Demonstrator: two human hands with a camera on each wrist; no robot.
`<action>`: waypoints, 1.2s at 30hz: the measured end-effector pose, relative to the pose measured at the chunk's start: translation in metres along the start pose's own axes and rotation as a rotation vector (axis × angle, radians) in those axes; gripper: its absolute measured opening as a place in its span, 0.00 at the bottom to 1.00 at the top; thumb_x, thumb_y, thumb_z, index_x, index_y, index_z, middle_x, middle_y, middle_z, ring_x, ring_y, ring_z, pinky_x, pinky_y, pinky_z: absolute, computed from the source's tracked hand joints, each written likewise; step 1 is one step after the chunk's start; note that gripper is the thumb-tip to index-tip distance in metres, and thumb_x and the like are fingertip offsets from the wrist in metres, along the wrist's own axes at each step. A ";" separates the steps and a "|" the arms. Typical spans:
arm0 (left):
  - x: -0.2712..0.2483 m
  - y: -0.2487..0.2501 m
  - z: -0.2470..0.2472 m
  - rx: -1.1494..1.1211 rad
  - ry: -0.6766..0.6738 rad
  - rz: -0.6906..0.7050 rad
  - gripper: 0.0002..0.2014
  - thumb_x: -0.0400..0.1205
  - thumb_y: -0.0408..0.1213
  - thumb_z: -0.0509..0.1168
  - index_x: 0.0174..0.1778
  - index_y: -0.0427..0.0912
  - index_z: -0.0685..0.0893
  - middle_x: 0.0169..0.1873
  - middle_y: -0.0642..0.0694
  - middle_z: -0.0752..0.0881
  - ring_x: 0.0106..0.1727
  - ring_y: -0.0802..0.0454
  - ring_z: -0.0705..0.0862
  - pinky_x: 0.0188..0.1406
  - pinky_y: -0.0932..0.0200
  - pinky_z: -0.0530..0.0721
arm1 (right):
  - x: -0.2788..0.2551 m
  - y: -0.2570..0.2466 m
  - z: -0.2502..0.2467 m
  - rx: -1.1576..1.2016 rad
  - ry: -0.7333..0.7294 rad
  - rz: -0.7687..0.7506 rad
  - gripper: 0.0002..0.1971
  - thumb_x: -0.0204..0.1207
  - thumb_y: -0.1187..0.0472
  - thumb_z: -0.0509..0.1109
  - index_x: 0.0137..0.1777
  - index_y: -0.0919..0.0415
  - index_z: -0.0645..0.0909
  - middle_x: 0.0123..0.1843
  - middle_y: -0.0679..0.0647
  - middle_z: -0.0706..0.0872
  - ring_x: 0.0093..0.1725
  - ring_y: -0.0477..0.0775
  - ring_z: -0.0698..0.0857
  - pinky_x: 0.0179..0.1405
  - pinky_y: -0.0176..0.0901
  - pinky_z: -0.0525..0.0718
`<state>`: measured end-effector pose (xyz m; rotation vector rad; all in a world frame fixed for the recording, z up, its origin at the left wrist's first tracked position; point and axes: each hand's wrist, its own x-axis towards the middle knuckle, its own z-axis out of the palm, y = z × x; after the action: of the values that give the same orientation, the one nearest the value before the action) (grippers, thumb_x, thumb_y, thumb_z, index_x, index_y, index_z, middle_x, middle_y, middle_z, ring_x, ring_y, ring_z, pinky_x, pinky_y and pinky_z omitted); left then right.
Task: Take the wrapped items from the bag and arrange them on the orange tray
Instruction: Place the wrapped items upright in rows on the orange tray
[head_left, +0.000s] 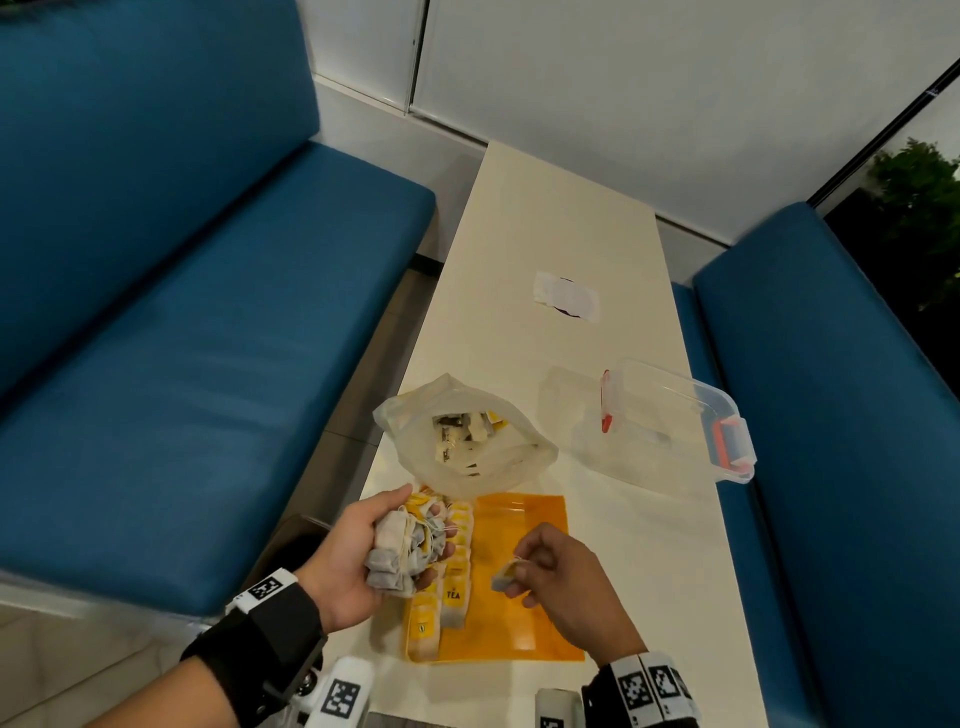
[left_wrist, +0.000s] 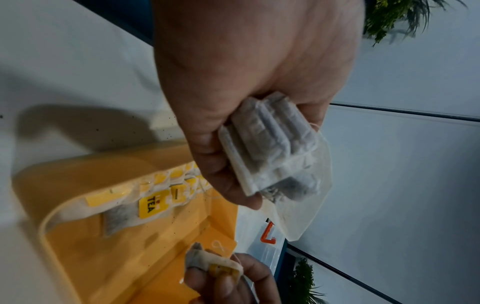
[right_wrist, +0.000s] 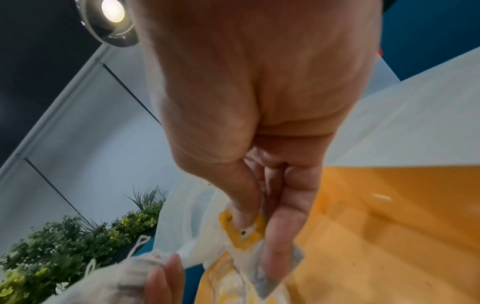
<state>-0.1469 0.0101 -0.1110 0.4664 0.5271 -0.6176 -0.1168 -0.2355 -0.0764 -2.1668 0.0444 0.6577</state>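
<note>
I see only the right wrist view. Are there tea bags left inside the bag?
Observer: Yes. In the head view the bag stands open behind the tray, with several tea bags inside.
Operator: What does the left hand hold?
Observer: The left hand grips a bundle of tea bags; I cannot count them.
Operator: Where on the tray do tea bags lie?
Observer: In overlapping rows along the tray's left edge.
</note>
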 end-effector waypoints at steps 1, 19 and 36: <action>-0.001 0.000 0.001 0.008 0.000 0.002 0.27 0.85 0.50 0.62 0.67 0.30 0.87 0.64 0.29 0.88 0.47 0.37 0.92 0.29 0.54 0.90 | 0.001 0.003 0.005 0.000 -0.009 0.013 0.09 0.80 0.74 0.64 0.50 0.60 0.80 0.43 0.61 0.91 0.40 0.55 0.93 0.39 0.49 0.90; 0.008 -0.001 -0.012 0.105 0.108 0.019 0.29 0.81 0.54 0.67 0.69 0.33 0.87 0.67 0.32 0.87 0.59 0.37 0.86 0.60 0.43 0.83 | 0.003 0.012 0.055 -0.080 -0.192 0.173 0.07 0.80 0.71 0.67 0.47 0.58 0.79 0.34 0.61 0.90 0.27 0.48 0.89 0.26 0.37 0.82; 0.008 -0.003 -0.012 0.135 0.166 0.041 0.29 0.84 0.53 0.66 0.71 0.31 0.85 0.56 0.33 0.89 0.48 0.40 0.88 0.41 0.50 0.88 | 0.011 0.030 0.082 -0.171 0.025 0.193 0.12 0.74 0.66 0.74 0.39 0.55 0.72 0.32 0.53 0.83 0.26 0.53 0.88 0.33 0.52 0.88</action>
<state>-0.1467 0.0113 -0.1254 0.6587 0.6337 -0.5808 -0.1511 -0.1922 -0.1445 -2.3547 0.2199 0.7681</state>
